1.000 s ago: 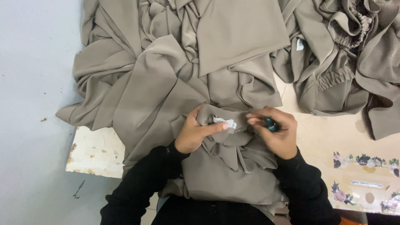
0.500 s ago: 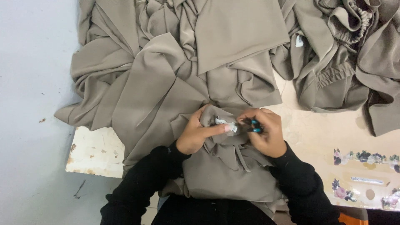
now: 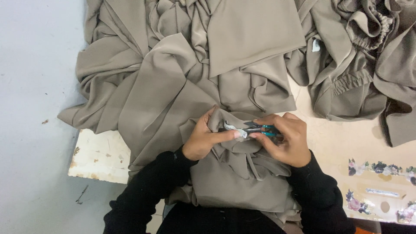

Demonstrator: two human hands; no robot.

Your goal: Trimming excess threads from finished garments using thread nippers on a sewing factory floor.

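Observation:
A taupe garment [image 3: 225, 173] lies bunched on my lap and over the table edge. My left hand [image 3: 203, 138] pinches a fold of it and holds a small white label [image 3: 234, 129] at its fingertips. My right hand [image 3: 288, 141] grips small thread snips with teal handles [image 3: 260, 128]; their metal tips point left and touch the label. Both hands sit close together, almost touching. Black sleeves cover both my forearms.
A large heap of taupe fabric [image 3: 186, 65] covers the table ahead. A second pile with elastic-gathered edges [image 3: 359, 56] lies at the upper right. The worn white table [image 3: 99, 156] shows at the left, with floral stickers [image 3: 381, 167] at the right. A grey floor [image 3: 30, 108] lies left.
My right hand moved left with the snips until their tips reached the label. My left hand kept its hold on the fold and shifted slightly.

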